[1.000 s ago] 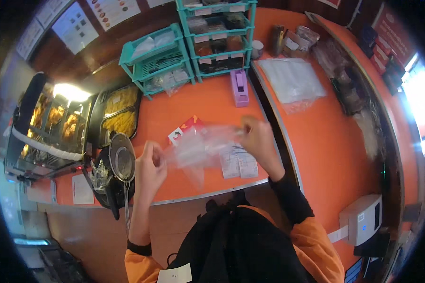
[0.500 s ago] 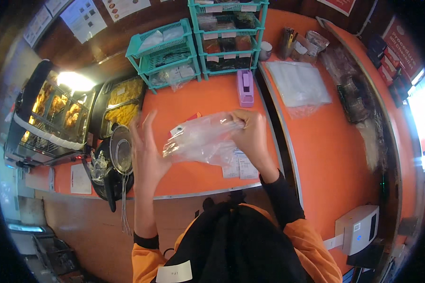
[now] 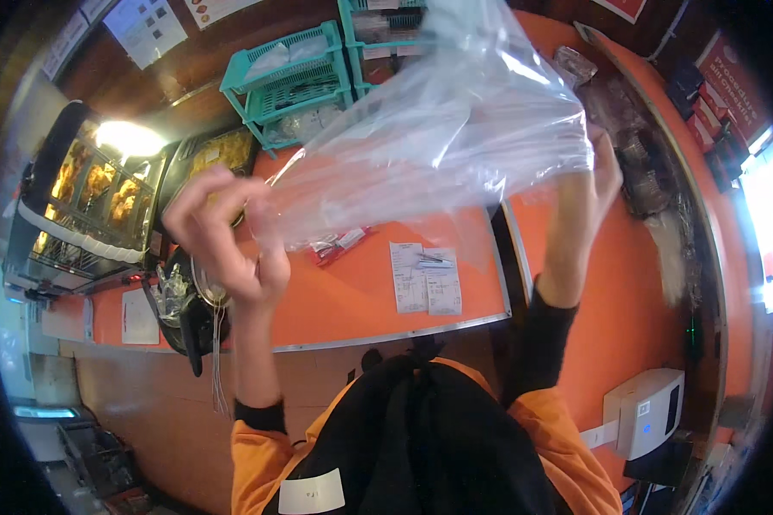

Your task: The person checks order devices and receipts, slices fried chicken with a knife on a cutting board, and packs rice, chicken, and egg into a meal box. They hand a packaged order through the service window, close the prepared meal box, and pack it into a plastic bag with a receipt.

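Observation:
A large clear plastic bag [image 3: 455, 129] is spread wide over the counter and puffs up toward the far side. My left hand [image 3: 228, 232] has curled, slightly blurred fingers at the bag's left edge and appears to pinch it. At the opposite edge my right hand [image 3: 597, 176] grips the plastic, its fingers partly hidden by the bag. Beneath the bag lies a red packet [image 3: 339, 246]. Two paper receipts [image 3: 408, 287] are on the orange counter, with a pen [image 3: 435, 261] across them.
Left of my hands stand a lit glass food warmer [image 3: 103, 189], a tray of yellow food [image 3: 219, 154] and a dark pan [image 3: 193, 330] with a wire strainer. Teal basket racks [image 3: 288, 86] are at the back. A white printer-like device [image 3: 650, 415] sits on the right counter.
The bag went from crumpled to spread out, rising toward the far side. My right hand moved right and up; my left moved slightly left and its fingers curled. The receipts are now uncovered.

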Demonstrator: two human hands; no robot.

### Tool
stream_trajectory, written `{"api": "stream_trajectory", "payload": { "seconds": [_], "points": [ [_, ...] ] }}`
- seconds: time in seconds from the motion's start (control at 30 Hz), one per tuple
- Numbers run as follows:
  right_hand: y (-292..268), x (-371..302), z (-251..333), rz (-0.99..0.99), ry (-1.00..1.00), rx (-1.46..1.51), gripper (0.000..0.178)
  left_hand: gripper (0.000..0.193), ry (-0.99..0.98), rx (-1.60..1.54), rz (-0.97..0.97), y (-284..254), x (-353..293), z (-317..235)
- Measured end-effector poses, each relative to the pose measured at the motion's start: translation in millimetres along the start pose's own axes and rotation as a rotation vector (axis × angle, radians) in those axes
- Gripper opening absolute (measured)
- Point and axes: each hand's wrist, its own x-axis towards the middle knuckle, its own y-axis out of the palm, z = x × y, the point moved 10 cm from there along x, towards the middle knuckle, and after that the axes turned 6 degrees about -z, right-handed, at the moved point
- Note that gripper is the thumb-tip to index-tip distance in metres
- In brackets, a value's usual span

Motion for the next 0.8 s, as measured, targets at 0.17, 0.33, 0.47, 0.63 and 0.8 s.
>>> {"api": "stream_trajectory", "payload": {
  "seconds": [0.17, 0.33, 0.47, 0.63, 0.8],
  "points": [
    [55.1, -60.6, 5.6, 0.211, -0.086, 0.127, 0.02, 0.024, -0.818, -0.47, 0.074, 35.7, -57.0, 51.3],
    [-13.4, -9.8, 3.7, 0.034, -0.329, -0.296, 0.034, 0.022, -0.275, 0.207, 0.025, -38.3, -54.7, 58.8],
    [-19.6, -5.6, -33.7, -0.027, -0.144, -0.149, 0.03, 0.034, -0.586, -0.146, -0.171, -30.8, -73.6, 56.9],
    [18.6, -28.1, -110.9, 0.123, 0.334, 0.122, 0.02, 0.068, -0.901, -0.127, 0.673, 36.2, -193.4, 35.7],
    [130.2, -137.3, -86.5, 0.578, 0.197, -0.12, 0.034, 0.052, -0.252, -0.024, 0.308, 39.8, -162.0, -45.9]
  ]
}}
